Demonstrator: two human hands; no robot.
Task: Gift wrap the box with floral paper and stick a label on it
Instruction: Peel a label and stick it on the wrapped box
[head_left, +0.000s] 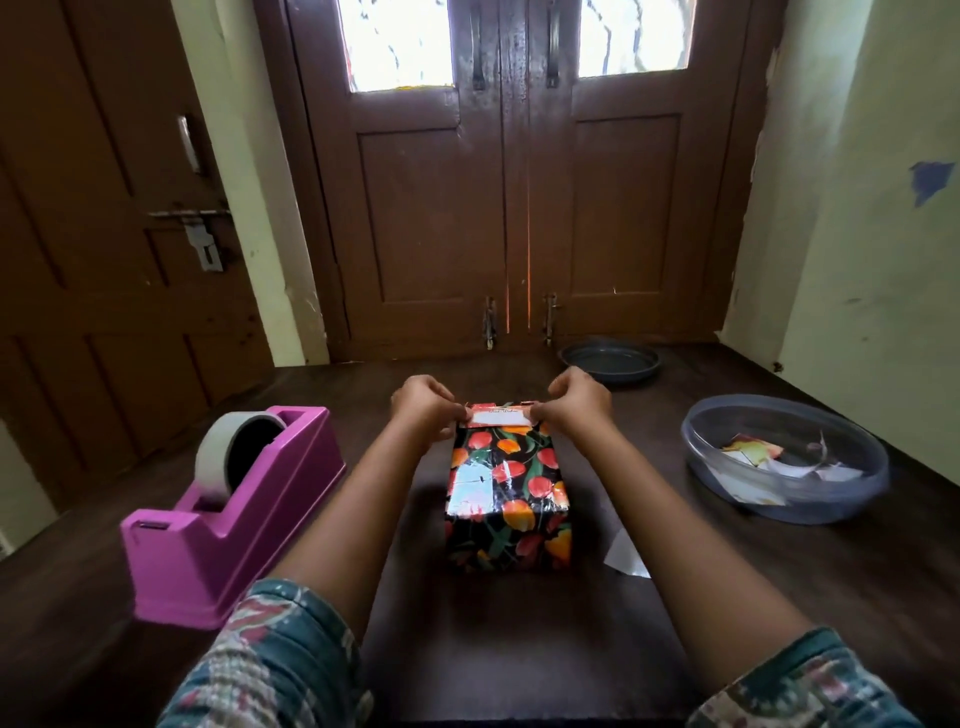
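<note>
A box (506, 499) wrapped in black paper with red and orange flowers stands in the middle of the dark table. Clear tape shines on its top face. A small white label (501, 417) lies across the far top edge of the box. My left hand (428, 408) pinches the label's left end and my right hand (574, 402) pinches its right end, both hands curled at the box's far corners.
A pink tape dispenser (234, 512) with a roll of tape stands to the left. A clear plastic tub (784, 457) of paper scraps sits to the right, a dark round dish (609, 361) behind. A white paper scrap (626, 556) lies by the box. Brown doors close off the back.
</note>
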